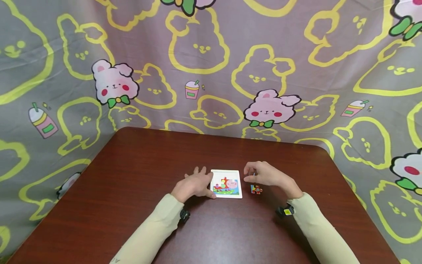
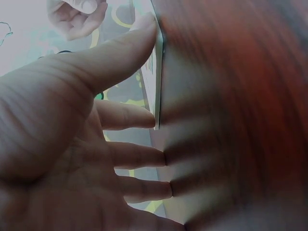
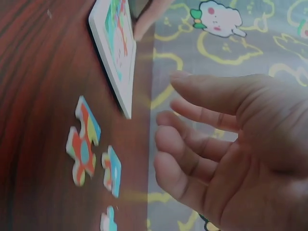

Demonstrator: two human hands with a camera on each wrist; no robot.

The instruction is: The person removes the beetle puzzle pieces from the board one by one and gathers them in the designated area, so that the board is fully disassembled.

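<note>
A white-framed jigsaw tray lies flat on the table, its picture partly filled in along the lower half. My left hand touches the tray's left edge, thumb at the near corner and fingers spread. In the left wrist view the fingers are straight, their tips down on the tabletop. To the right of the tray my right hand hovers with loosely bent fingers and holds nothing. Below it lie a larger red, yellow and blue puzzle piece, a smaller piece and another, cut off by the view's edge.
The brown wooden table extends around the tray on all sides. A grey curtain printed with yellow outlines and rabbit faces hangs behind its far edge. Each wrist wears a small black device, such as the right wrist camera.
</note>
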